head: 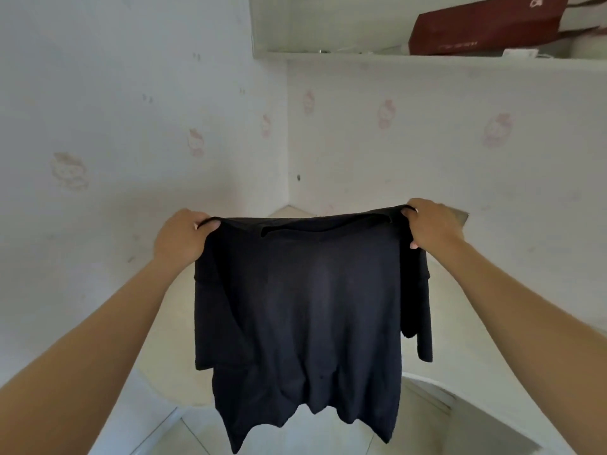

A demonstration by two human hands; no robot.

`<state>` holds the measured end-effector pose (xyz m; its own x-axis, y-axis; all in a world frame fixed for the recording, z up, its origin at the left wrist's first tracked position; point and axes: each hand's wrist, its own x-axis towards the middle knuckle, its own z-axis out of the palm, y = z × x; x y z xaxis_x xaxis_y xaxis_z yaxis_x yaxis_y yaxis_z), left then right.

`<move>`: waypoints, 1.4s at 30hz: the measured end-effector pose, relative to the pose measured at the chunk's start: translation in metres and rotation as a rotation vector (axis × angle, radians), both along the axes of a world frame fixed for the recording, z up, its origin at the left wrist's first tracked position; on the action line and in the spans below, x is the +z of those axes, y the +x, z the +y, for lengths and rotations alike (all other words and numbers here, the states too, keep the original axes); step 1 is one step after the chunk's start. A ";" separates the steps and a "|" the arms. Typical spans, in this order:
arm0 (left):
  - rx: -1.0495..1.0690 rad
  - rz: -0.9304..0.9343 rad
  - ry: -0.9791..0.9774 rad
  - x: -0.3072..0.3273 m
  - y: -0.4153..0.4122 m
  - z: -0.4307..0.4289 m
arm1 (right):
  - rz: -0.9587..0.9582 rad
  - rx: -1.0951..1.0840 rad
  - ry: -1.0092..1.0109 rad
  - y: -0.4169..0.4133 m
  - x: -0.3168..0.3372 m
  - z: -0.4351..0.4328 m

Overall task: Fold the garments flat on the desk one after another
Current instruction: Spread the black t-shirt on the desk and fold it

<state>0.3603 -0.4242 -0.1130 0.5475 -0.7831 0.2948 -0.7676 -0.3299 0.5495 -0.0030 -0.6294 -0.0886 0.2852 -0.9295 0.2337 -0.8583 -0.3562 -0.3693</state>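
Black shirt (297, 300) held up by its shoulders, hanging above table (170, 366); left hand (182, 236) and right hand (432, 226) each clenched on fabric.

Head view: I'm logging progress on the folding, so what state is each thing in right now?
dark garment: unfolded, held up in the air by its top edge, hanging free, not yet on the desk.
left hand: closed on the garment's top left corner.
right hand: closed on the garment's top right corner.
desk: pale top, partly hidden behind the garment.
red bag: lying on the wall shelf.
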 end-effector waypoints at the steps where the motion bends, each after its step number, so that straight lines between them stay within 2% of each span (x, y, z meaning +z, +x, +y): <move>1: 0.022 0.054 -0.014 0.003 0.000 -0.017 | 0.022 0.004 0.038 0.007 0.004 -0.019; 3: 0.036 0.289 -0.087 0.007 0.005 -0.050 | 0.053 0.001 0.113 0.024 0.007 -0.052; 5: 0.031 0.511 -0.183 0.007 0.016 -0.082 | -0.123 0.015 0.203 0.041 0.005 -0.083; 7: 0.027 0.582 -0.242 0.003 0.032 -0.114 | -0.293 0.028 0.203 0.060 -0.002 -0.115; 9: 0.045 0.594 -0.268 -0.005 0.052 -0.150 | -0.354 0.038 0.173 0.082 -0.014 -0.154; 13: 0.079 0.560 -0.277 -0.025 0.091 -0.212 | -0.365 0.029 0.177 0.124 -0.032 -0.219; 19: 0.136 0.497 -0.226 -0.060 0.134 -0.298 | -0.467 -0.065 0.300 0.182 -0.071 -0.298; 23: 0.170 0.401 -0.153 -0.098 0.157 -0.356 | -0.389 -0.075 0.322 0.222 -0.108 -0.351; 30: 0.328 0.507 -0.090 -0.166 0.198 -0.446 | -0.360 0.131 0.417 0.294 -0.161 -0.449; 33: 0.357 0.492 -0.119 -0.179 0.207 -0.467 | -0.342 0.266 0.591 0.313 -0.181 -0.477; 36: 0.282 0.368 0.013 -0.207 0.193 -0.463 | -0.224 0.341 0.728 0.320 -0.218 -0.479; 39: 0.073 0.115 0.299 -0.256 0.156 -0.444 | 0.025 0.375 0.782 0.321 -0.261 -0.466; 42: -0.137 -0.020 0.557 -0.306 0.117 -0.415 | 0.104 0.403 0.872 0.303 -0.297 -0.428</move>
